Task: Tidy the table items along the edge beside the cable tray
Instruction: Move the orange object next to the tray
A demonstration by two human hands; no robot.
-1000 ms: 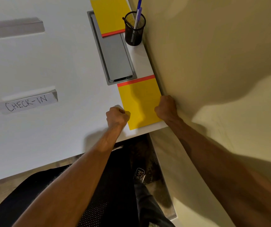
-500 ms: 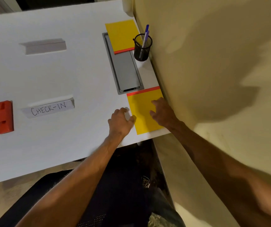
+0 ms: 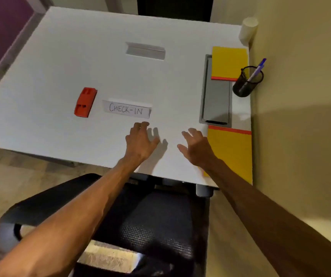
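Note:
A grey cable tray [image 3: 216, 100] is set into the white table [image 3: 80, 56] near its right edge. One yellow pad with a red strip [image 3: 232, 154] lies flat at the near right corner, just below the tray. A second yellow pad [image 3: 228, 62] overlaps the tray's far end. A black mesh cup with pens [image 3: 246, 81] stands to the right of the tray by the wall. My left hand [image 3: 140, 140] hovers with fingers spread below a folded "CHECK-IN" sign [image 3: 127, 109]. My right hand [image 3: 196, 148] is open too, just left of the near pad, holding nothing.
A red stapler-like block [image 3: 85, 101] lies left of the sign. A blank folded card [image 3: 145, 50] stands farther back. A white cylinder [image 3: 248, 31] sits at the far right corner. The yellow wall [image 3: 300, 96] borders the table on the right; a black chair [image 3: 150, 216] is below me.
Both hands have let go of the near yellow pad and moved left, fingers now spread. The view has swung left and back, showing the whole table.

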